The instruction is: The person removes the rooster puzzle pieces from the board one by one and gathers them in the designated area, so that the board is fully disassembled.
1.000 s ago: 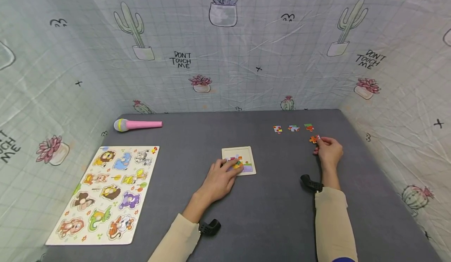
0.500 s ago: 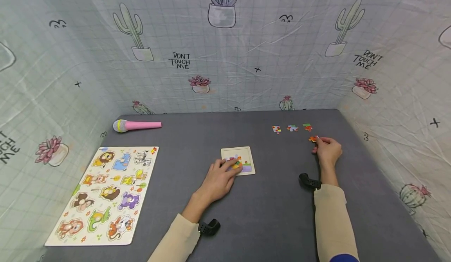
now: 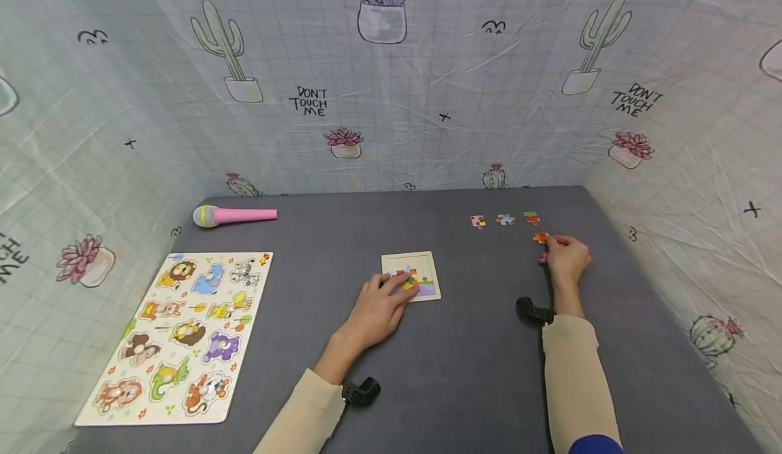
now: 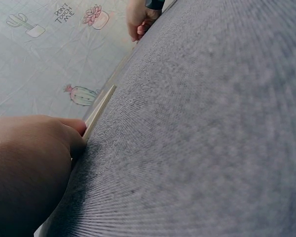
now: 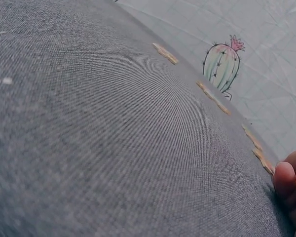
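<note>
In the head view my left hand (image 3: 377, 307) rests on a small square wooden puzzle board (image 3: 430, 261), fingers spread over its picture and partly covering it. The left wrist view shows that hand at the edge of the board (image 4: 102, 107). Farther right, my right hand (image 3: 568, 260) pinches the edge of an orange jigsaw piece (image 3: 539, 237) at the table surface. The right wrist view has the thumb (image 5: 285, 176) against this jigsaw piece (image 5: 263, 161); the far side of the grip is hidden.
Behind the right hand lie three loose jigsaw pieces (image 3: 505, 219) in a row. A large animal puzzle board (image 3: 229, 366) is at the left, with a pink toy microphone (image 3: 247, 215) beyond it. Printed cloth walls (image 3: 403, 115) enclose the grey table (image 3: 464, 366).
The whole head view has shifted slightly. Both hands stay in place, the left on the small board and the right at the orange jigsaw piece.
</note>
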Tool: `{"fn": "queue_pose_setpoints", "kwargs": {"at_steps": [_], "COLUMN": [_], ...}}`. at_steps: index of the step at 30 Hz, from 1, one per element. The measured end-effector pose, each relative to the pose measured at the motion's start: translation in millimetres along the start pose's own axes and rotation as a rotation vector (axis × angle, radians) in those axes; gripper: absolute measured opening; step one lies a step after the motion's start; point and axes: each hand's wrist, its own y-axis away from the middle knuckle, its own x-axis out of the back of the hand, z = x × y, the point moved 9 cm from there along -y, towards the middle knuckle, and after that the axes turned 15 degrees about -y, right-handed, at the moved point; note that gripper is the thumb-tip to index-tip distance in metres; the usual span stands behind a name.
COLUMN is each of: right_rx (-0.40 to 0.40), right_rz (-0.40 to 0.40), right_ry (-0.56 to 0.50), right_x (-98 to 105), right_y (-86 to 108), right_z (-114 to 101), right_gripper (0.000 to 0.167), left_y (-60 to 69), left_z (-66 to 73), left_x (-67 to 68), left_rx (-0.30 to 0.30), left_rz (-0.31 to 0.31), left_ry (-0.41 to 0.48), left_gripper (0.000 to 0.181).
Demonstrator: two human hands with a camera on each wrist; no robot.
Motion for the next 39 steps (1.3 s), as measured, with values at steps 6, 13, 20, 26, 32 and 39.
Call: {"fn": "queue_pose_setpoints", "kwargs": {"at_steps": [6,13,20,26,32,39], "right_rx": [-0.011,-0.003,-0.006,0.018,0.090,0.171], "right_rz": [-0.003,-0.024,-0.075,-0.070,-0.070,-0.099], "right_ry": [0.001,0.016,0.076,0.079,0.108,0.089], "right_x": [-0.1,-1.4,-1.1,-3.6,-14.9,-32.2], "right_y": [2.3,4.2,8.1,18.9,33.0,50.9], "right_z": [0.4,-1.4,-8.3,-19.6,-41.5,-67.4], "right_gripper": [0.038,0.044,0.056,0.055,0.052,0.049], "left_y": [0.5,0.9,0.2,1.2,1.0,-0.1], "left_z": [0.3,0.2,1.0,0.8,0.4,-1.2], "left_x": [-0.2,0.5,0.3,1.0,2.5,6.5], "left_rx": [-0.004,-0.003,-0.009,-0.002,0.010,0.032], "left_rz": [0.003,0.007,0.013,0.020,0.037,0.072], "left_ry": [-0.002,0.005,0.007,0.024,0.030,0.039], "left_gripper": [0.038,0.038,0.039,0.038,0.037,0.033]}}
